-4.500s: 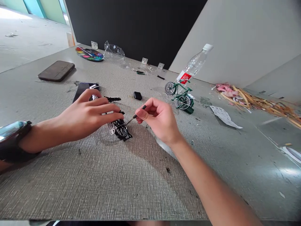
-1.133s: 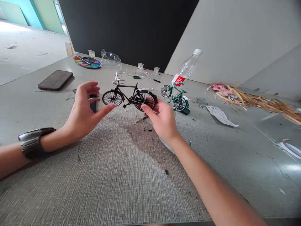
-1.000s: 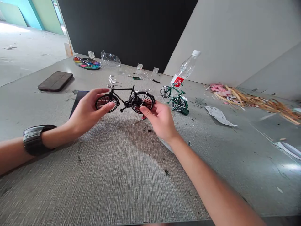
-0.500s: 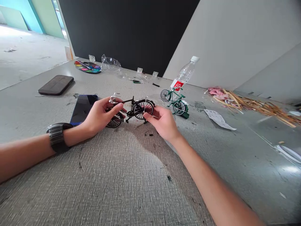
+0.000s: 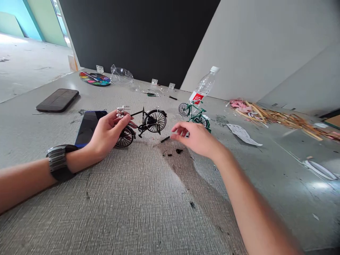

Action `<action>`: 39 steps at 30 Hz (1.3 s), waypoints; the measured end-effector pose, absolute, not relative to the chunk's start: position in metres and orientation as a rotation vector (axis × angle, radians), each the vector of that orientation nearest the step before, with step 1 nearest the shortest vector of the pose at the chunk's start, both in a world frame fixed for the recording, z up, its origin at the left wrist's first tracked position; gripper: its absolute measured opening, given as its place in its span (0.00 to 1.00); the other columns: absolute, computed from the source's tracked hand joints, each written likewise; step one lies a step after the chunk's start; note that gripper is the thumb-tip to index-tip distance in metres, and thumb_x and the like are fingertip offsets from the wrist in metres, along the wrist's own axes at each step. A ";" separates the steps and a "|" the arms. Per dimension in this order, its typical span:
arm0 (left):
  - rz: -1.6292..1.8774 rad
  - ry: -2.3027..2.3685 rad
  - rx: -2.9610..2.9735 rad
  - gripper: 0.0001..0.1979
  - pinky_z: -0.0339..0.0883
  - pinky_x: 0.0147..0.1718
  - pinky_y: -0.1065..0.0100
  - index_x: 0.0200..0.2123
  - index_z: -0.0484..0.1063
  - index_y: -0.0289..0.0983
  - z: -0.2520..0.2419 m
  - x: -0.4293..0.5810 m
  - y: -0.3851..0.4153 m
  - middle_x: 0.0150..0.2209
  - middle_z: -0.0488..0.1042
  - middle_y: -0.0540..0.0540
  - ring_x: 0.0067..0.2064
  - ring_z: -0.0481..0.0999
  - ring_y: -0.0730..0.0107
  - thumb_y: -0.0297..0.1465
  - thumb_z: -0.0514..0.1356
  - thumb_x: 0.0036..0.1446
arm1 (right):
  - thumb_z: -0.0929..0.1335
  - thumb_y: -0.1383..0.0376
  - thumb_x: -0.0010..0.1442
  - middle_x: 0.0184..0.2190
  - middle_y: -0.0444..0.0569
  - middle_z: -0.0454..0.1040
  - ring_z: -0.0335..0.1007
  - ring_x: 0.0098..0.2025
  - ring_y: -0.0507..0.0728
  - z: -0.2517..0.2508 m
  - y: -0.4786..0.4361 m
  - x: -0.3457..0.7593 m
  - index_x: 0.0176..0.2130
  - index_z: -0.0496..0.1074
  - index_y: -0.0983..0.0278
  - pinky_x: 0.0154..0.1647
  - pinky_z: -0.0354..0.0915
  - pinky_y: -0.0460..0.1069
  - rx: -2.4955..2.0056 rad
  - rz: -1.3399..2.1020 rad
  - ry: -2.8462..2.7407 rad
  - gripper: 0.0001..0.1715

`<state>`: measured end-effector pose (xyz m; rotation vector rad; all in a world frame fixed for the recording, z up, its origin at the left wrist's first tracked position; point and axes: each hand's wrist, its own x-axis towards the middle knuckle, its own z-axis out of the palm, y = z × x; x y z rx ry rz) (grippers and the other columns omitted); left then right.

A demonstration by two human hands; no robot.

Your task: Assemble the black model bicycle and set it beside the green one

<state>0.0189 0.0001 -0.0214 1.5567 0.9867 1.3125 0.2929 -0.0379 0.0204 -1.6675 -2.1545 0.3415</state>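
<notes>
My left hand grips a black model bicycle by its front end, near the silver handlebar. The bicycle's rear wheel is free of any hand. My right hand hovers to the right of it, thumb and fingers curved and apart with nothing visible between them. Close by its thumb lies a small screwdriver with a dark handle. Tiny black parts are scattered just below, on the table. Partly behind my right hand stands a green model bicycle.
A blue-edged phone lies beside my left hand, and a dark tablet-like case farther left. At the back are a paint palette, clear plastic packaging and a plastic bottle. A paper sheet and wood strips lie right.
My right hand has let go of the black bicycle's rear wheel and moved right and slightly down. The screwdriver and a black part now show more fully. My left hand keeps its grip.
</notes>
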 end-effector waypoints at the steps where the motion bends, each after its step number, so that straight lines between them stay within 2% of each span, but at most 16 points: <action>1: 1.304 0.989 1.563 0.12 0.71 0.32 0.68 0.38 0.71 0.38 -0.021 0.019 0.000 0.36 0.80 0.44 0.37 0.79 0.65 0.41 0.59 0.62 | 0.73 0.51 0.54 0.35 0.48 0.77 0.73 0.36 0.58 0.024 -0.039 0.299 0.39 0.76 0.58 0.35 0.67 0.54 -1.735 0.433 -2.200 0.17; 2: 1.298 0.991 1.565 0.12 0.70 0.31 0.68 0.38 0.71 0.37 -0.021 0.019 0.000 0.35 0.80 0.44 0.37 0.78 0.65 0.41 0.59 0.62 | 0.75 0.53 0.49 0.35 0.47 0.77 0.73 0.35 0.58 0.026 -0.040 0.304 0.40 0.76 0.58 0.34 0.67 0.53 -1.796 0.521 -2.240 0.19; 4: 1.297 0.999 1.561 0.11 0.69 0.30 0.69 0.38 0.71 0.37 -0.020 0.020 0.000 0.35 0.79 0.45 0.36 0.78 0.66 0.40 0.59 0.62 | 0.76 0.56 0.47 0.35 0.46 0.77 0.73 0.34 0.57 0.028 -0.041 0.311 0.40 0.76 0.57 0.33 0.66 0.52 -1.873 0.652 -2.260 0.19; 7: 1.315 1.004 1.552 0.10 0.68 0.31 0.70 0.37 0.72 0.37 -0.019 0.021 0.000 0.34 0.80 0.45 0.35 0.77 0.67 0.39 0.59 0.62 | 0.73 0.57 0.51 0.33 0.46 0.77 0.72 0.33 0.56 0.026 -0.039 0.311 0.37 0.76 0.58 0.32 0.64 0.51 -1.907 0.724 -2.250 0.12; 10: 1.326 0.992 1.521 0.11 0.68 0.30 0.71 0.37 0.72 0.37 -0.021 0.020 0.001 0.35 0.80 0.45 0.34 0.77 0.68 0.39 0.59 0.62 | 0.72 0.58 0.53 0.32 0.46 0.77 0.71 0.33 0.56 0.024 -0.038 0.309 0.35 0.76 0.59 0.33 0.63 0.51 -1.905 0.713 -2.239 0.09; 16: 1.322 0.981 1.490 0.10 0.67 0.28 0.72 0.37 0.72 0.37 -0.022 0.020 0.000 0.34 0.79 0.45 0.32 0.76 0.70 0.39 0.59 0.62 | 0.73 0.62 0.50 0.36 0.46 0.78 0.73 0.36 0.57 0.026 -0.038 0.316 0.42 0.76 0.57 0.36 0.66 0.52 -1.837 0.862 -2.244 0.16; 21: 1.308 0.985 1.509 0.10 0.67 0.28 0.72 0.37 0.71 0.37 -0.020 0.021 0.001 0.34 0.79 0.45 0.33 0.76 0.69 0.38 0.59 0.62 | 0.72 0.62 0.53 0.32 0.45 0.77 0.72 0.33 0.56 0.025 -0.039 0.312 0.38 0.76 0.58 0.34 0.66 0.52 -1.832 0.800 -2.262 0.10; 25: 1.298 0.992 1.515 0.10 0.68 0.28 0.71 0.37 0.72 0.36 -0.020 0.021 0.000 0.34 0.79 0.45 0.34 0.77 0.68 0.38 0.60 0.61 | 0.70 0.62 0.58 0.35 0.47 0.77 0.72 0.36 0.56 0.021 -0.038 0.302 0.37 0.76 0.59 0.36 0.66 0.52 -1.748 0.659 -2.331 0.05; 28: 1.283 0.983 1.494 0.10 0.68 0.26 0.71 0.37 0.72 0.37 -0.019 0.021 -0.001 0.33 0.79 0.45 0.32 0.76 0.69 0.38 0.60 0.61 | 0.67 0.62 0.62 0.37 0.49 0.77 0.73 0.39 0.58 0.018 -0.036 0.296 0.36 0.76 0.60 0.40 0.66 0.53 -1.684 0.500 -2.377 0.07; 31: 1.288 0.977 1.500 0.10 0.68 0.26 0.71 0.36 0.71 0.37 -0.018 0.021 -0.002 0.33 0.78 0.45 0.32 0.76 0.69 0.38 0.60 0.61 | 0.65 0.62 0.64 0.35 0.48 0.78 0.73 0.37 0.57 0.019 -0.036 0.294 0.36 0.76 0.60 0.38 0.65 0.53 -1.658 0.434 -2.296 0.09; 34: 1.286 0.978 1.541 0.10 0.68 0.27 0.71 0.36 0.71 0.37 -0.019 0.021 -0.002 0.33 0.78 0.45 0.33 0.77 0.68 0.39 0.60 0.61 | 0.66 0.62 0.65 0.32 0.46 0.77 0.71 0.33 0.55 0.026 -0.039 0.292 0.41 0.75 0.59 0.35 0.65 0.52 -1.562 0.342 -2.119 0.09; 37: 1.273 0.976 1.591 0.11 0.68 0.27 0.71 0.36 0.71 0.37 -0.019 0.021 -0.001 0.34 0.79 0.45 0.35 0.78 0.67 0.40 0.60 0.62 | 0.64 0.63 0.66 0.34 0.45 0.76 0.71 0.35 0.54 0.034 -0.045 0.283 0.54 0.72 0.57 0.38 0.67 0.52 -1.371 0.277 -1.990 0.17; 39: 1.276 0.973 1.616 0.11 0.69 0.28 0.70 0.35 0.71 0.37 -0.019 0.020 -0.001 0.33 0.79 0.45 0.35 0.78 0.66 0.40 0.60 0.62 | 0.63 0.63 0.68 0.36 0.46 0.75 0.71 0.36 0.53 0.035 -0.048 0.276 0.52 0.73 0.57 0.38 0.68 0.51 -1.304 0.240 -1.937 0.15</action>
